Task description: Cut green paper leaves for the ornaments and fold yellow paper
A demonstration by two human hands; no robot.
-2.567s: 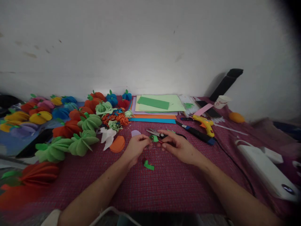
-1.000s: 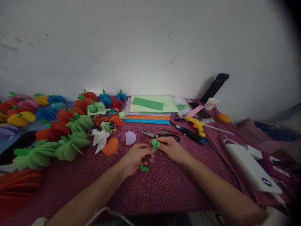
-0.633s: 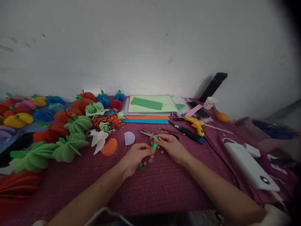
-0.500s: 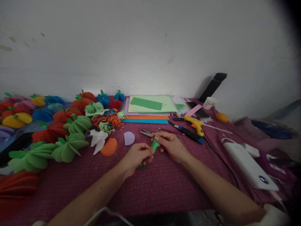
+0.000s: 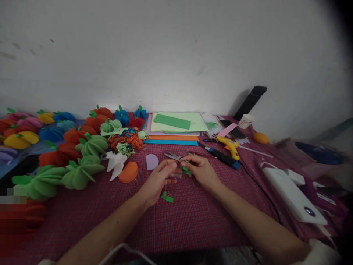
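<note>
Green paper piece [image 5: 185, 170] pinched in right hand [image 5: 200, 171] fingertips, low over red cloth [image 5: 193, 221]. Left hand [image 5: 158, 181] reaches it; grip blurred, cannot tell. Green scrap [image 5: 167, 198] just beside left hand; scissors [image 5: 173, 156] just beyond.

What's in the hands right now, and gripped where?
A small green paper piece, pinched at its right end by fingers of the right hand; the left hand meets its other end, grip unclear.

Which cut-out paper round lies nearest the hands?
The lilac half-round, just beyond the left hand; the orange round lies farther to the left.
</note>
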